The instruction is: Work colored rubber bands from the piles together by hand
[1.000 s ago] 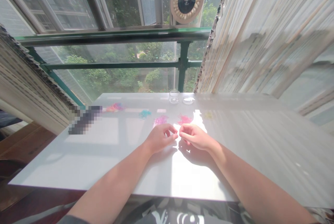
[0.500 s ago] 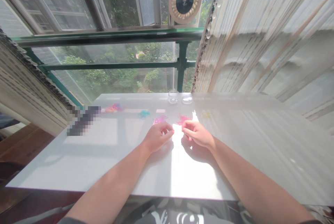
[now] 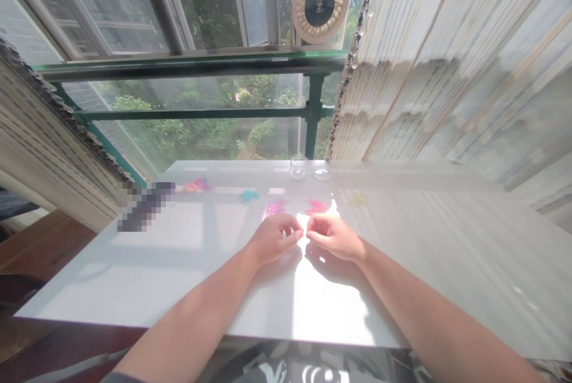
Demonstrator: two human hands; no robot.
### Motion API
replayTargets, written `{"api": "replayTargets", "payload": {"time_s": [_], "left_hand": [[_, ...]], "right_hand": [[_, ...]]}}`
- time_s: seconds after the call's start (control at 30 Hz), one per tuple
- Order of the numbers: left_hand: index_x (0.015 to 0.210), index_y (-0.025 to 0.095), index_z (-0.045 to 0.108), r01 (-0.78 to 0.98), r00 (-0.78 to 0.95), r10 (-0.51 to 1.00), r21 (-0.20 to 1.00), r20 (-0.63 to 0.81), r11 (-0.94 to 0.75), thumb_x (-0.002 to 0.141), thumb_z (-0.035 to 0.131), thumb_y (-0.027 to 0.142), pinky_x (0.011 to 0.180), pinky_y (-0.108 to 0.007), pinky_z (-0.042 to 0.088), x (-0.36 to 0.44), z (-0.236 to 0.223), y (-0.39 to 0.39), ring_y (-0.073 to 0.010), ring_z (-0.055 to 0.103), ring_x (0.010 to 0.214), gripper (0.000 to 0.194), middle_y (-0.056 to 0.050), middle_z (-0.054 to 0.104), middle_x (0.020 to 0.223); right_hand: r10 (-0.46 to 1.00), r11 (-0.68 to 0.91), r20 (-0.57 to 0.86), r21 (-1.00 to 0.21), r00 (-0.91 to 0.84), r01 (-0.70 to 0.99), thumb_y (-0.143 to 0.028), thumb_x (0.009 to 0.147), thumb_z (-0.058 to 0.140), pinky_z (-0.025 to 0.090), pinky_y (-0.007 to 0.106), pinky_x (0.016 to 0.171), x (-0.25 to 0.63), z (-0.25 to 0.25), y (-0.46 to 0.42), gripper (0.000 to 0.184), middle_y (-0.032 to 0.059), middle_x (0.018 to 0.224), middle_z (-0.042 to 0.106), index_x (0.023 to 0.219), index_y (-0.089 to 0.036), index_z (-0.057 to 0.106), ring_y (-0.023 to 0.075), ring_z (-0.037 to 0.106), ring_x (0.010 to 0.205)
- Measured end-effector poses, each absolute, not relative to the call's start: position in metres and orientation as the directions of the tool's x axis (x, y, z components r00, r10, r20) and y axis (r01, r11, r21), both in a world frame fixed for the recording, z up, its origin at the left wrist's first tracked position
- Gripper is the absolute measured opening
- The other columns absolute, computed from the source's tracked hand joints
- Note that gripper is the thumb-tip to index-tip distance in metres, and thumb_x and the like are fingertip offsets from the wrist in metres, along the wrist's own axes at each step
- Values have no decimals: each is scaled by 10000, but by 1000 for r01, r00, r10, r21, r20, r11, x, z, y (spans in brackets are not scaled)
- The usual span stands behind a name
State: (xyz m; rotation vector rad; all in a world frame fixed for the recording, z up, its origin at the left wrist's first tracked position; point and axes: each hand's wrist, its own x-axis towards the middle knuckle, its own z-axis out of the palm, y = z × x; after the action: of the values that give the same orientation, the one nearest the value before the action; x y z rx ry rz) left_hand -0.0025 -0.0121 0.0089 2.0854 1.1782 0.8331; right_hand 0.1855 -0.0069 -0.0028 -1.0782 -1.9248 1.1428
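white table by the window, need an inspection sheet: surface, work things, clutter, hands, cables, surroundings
surface: white table, bright sunlight and shadows across it
work things: small loose piles, multicoloured, teal, purple-pink, red-pink and pale yellow; clear round container and clear flat round piece near the far edge
clutter: dark item at the left edge, pixelated, identity unclear
hands: left hand and right hand with fingers curled, fingertips close together; anything held is too small to tell
cables: nothing seen
surroundings: window with green railing, fan-like round device above it, striped curtain at right
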Motion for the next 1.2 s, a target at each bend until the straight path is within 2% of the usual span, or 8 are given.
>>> {"api": "replayTargets", "payload": {"time_s": [0.3, 0.43, 0.6, 0.8, 1.2], "left_hand": [[753, 183, 632, 524, 364, 892, 732, 269, -435, 775, 533, 264, 607, -217, 399, -9, 9, -8, -94, 520, 624, 130, 12, 634, 740], [817, 195, 648, 505, 385, 892, 755, 237, -418, 743, 583, 275, 622, -221, 413, -7, 7, -9, -95, 538, 636, 127, 8, 657, 814], [736, 200, 664, 529, 424, 878, 726, 223, -439, 775, 540, 259, 596, -215, 391, -3, 6, -10, -94, 522, 618, 143, 23, 640, 708], [725, 188, 650, 528, 402, 887, 733, 229, -428, 772, 541, 258, 585, -209, 388, -5, 8, -10, -87, 508, 600, 138, 26, 623, 687], [763, 187, 647, 517, 427, 878, 739, 214, -432, 770, 538, 261, 620, -216, 418, -7, 8, -11, -97, 542, 639, 132, 9, 648, 763]], "right_hand": [[890, 290, 108, -884, -444, 367, -189, 767, 517, 380, 227, 558, 188, 2, -9, 72, -37, 618, 513, 698, -183, 502, 98, 475, 567], [886, 281, 100, -892, -454, 353, -194, 765, 516, 373, 225, 542, 188, 2, -9, 68, -37, 609, 496, 699, -181, 511, 99, 469, 562], [878, 262, 84, -909, -472, 325, -219, 765, 527, 384, 228, 530, 189, 2, -9, 80, -31, 621, 498, 696, -179, 518, 103, 477, 561], [871, 230, 57, -925, -487, 303, -228, 787, 508, 400, 240, 547, 190, 2, -9, 70, -28, 632, 522, 729, -189, 512, 110, 496, 568], [881, 269, 70, -888, -469, 373, -268, 818, 484, 385, 231, 518, 191, 1, -8, 140, -38, 606, 472, 701, -189, 492, 104, 460, 546]]}}
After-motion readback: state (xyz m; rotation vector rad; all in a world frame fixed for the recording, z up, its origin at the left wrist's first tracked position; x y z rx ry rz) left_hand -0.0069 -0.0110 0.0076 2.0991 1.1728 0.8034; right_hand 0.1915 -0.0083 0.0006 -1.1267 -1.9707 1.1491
